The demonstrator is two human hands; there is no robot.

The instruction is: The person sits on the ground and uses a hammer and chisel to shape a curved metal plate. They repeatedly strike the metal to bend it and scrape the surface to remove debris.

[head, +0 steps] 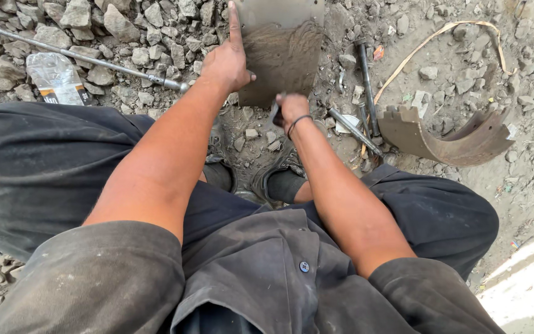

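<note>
Dusty dark work shirt (pixel 267 278) fills the foreground | on stony ground ahead, left hand (pixel 225 62) presses flat against a curved metal plate (pixel 282 52) | right hand (pixel 292 108), clenched on a small tool (pixel 275 111), works its lower edge | risk: plate could shift on loose stones (pixel 125 31), tool slipping toward steadying fingers.

An outdoor scrap-metal yard: stony rubble ground (pixel 156 37), a curved brake shoe (pixel 446 139), loose steel rods (pixel 366 80).
</note>
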